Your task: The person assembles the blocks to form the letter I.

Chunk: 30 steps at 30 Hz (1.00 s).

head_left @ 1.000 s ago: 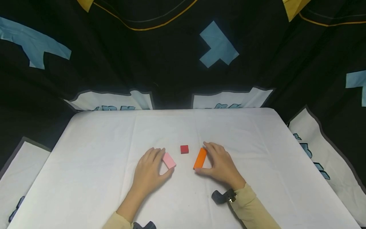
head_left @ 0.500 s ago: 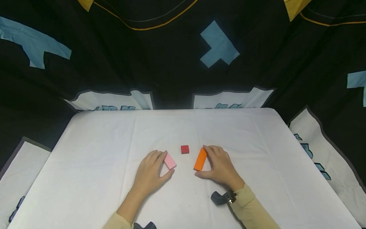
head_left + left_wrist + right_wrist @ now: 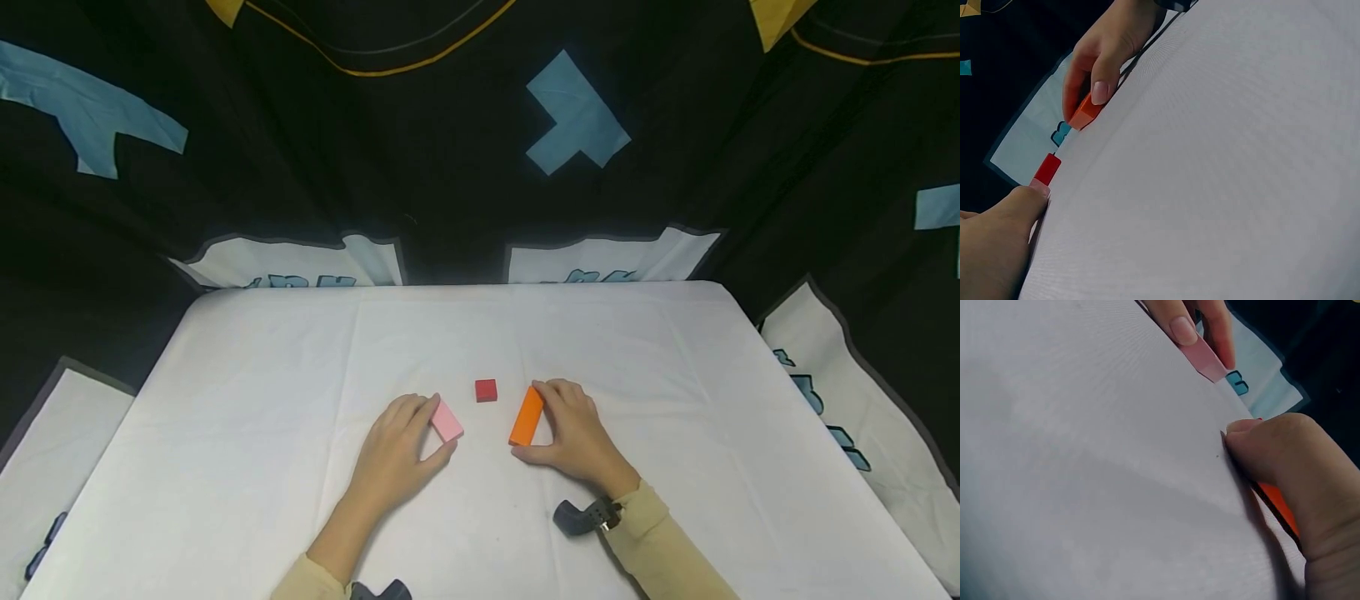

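Observation:
Between the thumb and fingers of my left hand (image 3: 392,454) is a pink block (image 3: 447,422), lying at a slant on the white tabletop; the right wrist view shows thumb and finger gripping this pink block (image 3: 1204,359). To its right, my right hand (image 3: 576,437) pinches a longer orange block (image 3: 527,416) end to end. In the left wrist view the thumb and fingers close on that orange block (image 3: 1085,112). A small red block (image 3: 486,391) sits alone between the two hands, a little farther back, touched by neither.
The table (image 3: 480,533) has a white cloth with faint creases. Behind it hangs a dark curtain (image 3: 420,167) with blue and yellow shapes. Dark wrist mounts (image 3: 577,517) sit by both cuffs.
My left hand and the pink block have shifted very slightly right. The right hand's fingertips have come slightly nearer along the orange block. The red block stays in place.

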### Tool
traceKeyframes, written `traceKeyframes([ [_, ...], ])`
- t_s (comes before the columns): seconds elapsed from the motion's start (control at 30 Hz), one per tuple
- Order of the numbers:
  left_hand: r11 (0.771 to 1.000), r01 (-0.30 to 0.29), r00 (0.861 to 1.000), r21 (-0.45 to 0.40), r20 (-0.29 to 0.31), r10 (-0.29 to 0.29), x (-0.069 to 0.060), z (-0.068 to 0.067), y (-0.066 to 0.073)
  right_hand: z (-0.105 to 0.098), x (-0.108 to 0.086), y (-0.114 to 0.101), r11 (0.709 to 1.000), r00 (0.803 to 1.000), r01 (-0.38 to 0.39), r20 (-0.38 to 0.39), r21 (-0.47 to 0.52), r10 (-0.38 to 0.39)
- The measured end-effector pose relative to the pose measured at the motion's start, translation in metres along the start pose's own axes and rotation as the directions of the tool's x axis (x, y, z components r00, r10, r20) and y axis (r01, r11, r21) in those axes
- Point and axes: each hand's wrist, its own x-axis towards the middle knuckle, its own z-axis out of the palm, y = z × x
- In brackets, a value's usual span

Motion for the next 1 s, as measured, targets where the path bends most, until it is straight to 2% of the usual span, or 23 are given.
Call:
traceKeyframes([
  [0.33,1.0,-0.018,1.0,0.004,-0.025,0.018,0.0,0.0,-0.001,-0.001,-0.004,-0.011,0.995,0.999,0.037,-0.02,0.095,-0.035],
  [0.67,0.999,-0.052,0.995,0.002,-0.079,0.052,0.0,0.0,0.0,-0.001,-0.02,-0.023,0.985,0.993,0.121,-0.011,0.124,-0.12],
  [1.0,0.999,-0.051,0.996,-0.001,-0.075,0.051,-0.001,0.001,-0.001,0.0,-0.039,-0.032,0.965,0.973,0.225,0.013,0.134,-0.229],
])
